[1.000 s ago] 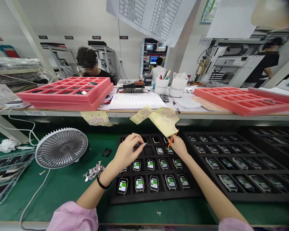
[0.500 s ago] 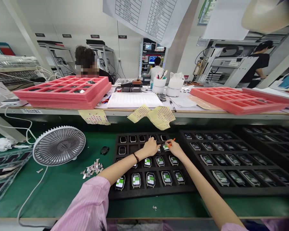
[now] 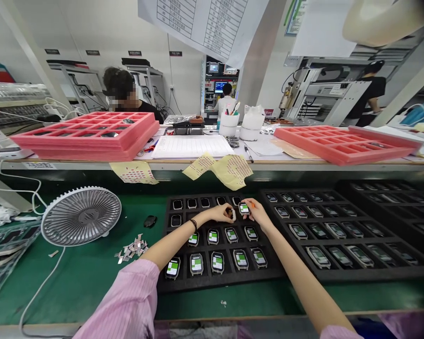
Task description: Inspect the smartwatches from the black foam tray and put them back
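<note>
My left hand pinches a smartwatch case turned on its side over the black foam tray. Just to its right, my right hand grips another smartwatch, whose lit green-and-white screen faces me. A thin orange tool is also tucked in the right fingers; its tip is hidden. Nearer rows of the tray hold several watches with lit screens, such as one smartwatch. Dark-screened watches, like this smartwatch, sit in the far row.
More black trays of watches stand to the right. At left are a round fan, small silvery strips and a dark watch-like piece. Pink foam trays rest on the raised shelf. Co-workers are beyond it.
Both hands have lifted watches out of the tray: the right one raised its watch upright, the left one turned its case sideways. The whole view has shifted slightly.
</note>
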Available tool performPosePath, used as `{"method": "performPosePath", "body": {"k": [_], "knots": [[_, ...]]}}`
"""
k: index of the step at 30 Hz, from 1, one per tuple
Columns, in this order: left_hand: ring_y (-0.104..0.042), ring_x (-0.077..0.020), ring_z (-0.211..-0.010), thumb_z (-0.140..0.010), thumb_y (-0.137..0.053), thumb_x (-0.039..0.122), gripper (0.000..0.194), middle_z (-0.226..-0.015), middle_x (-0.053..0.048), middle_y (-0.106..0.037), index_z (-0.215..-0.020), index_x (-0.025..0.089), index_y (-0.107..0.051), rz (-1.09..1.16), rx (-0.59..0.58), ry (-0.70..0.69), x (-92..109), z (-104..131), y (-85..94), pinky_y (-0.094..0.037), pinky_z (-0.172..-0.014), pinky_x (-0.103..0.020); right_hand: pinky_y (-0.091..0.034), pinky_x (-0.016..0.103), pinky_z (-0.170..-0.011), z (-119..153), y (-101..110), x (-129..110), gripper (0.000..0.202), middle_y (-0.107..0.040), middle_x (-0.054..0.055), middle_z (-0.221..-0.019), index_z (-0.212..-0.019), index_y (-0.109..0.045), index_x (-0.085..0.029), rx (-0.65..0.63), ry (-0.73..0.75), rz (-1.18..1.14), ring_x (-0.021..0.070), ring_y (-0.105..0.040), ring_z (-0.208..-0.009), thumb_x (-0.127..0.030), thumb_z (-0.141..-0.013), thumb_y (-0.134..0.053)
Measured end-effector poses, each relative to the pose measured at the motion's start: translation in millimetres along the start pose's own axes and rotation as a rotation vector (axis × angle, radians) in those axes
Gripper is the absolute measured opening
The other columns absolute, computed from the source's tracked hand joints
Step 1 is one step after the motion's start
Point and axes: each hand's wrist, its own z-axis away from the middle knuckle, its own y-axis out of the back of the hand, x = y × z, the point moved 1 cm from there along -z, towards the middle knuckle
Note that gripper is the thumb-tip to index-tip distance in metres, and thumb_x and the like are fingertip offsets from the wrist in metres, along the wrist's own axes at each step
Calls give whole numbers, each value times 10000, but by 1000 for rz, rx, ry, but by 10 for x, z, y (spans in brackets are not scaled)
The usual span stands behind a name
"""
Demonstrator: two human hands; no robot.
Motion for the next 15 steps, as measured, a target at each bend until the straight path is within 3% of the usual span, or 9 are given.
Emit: {"method": "performPosePath", "body": {"k": [4,7,12,15], "knots": [[-642,-208,-792,-664,-763,329,663,-836,-33,-645,-1223,150,-452,35,38,-11,26,-46,2,-468,-662,-270,-265,173,-295,69,7,-157,405,-575,-14,-544,-901,-557,-166,-22,-20,-122,140,-579,-396,-540,-751,-522],[-625,-216,-800,-603,-802,299,586,-815,-23,-620,-1103,161,-529,68,79,-16,59,-55,-15,-469,-676,-283,-279,167,-296,120,-5,-254,406,-575,-19,-542,-903,-553,-163,-27,-32,-178,138,-586,-401,-532,-735,-557],[-572,-141,-597,-644,-752,176,481,-716,21,-568,-1062,142,-515,247,89,-3,-14,-52,-43,-488,-538,-265,-295,168,-300,197,16,-344,388,-589,-16,-574,-898,-551,-163,-41,-46,-246,132,-594,-414,-514,-736,-582],[-565,-106,-600,-690,-684,80,465,-746,22,-565,-1103,141,-478,391,128,-29,-79,26,-34,-509,-540,-243,-310,168,-308,240,34,-384,372,-601,-9,-607,-911,-543,-161,-63,-65,-278,131,-600,-421,-489,-742,-590]]}}
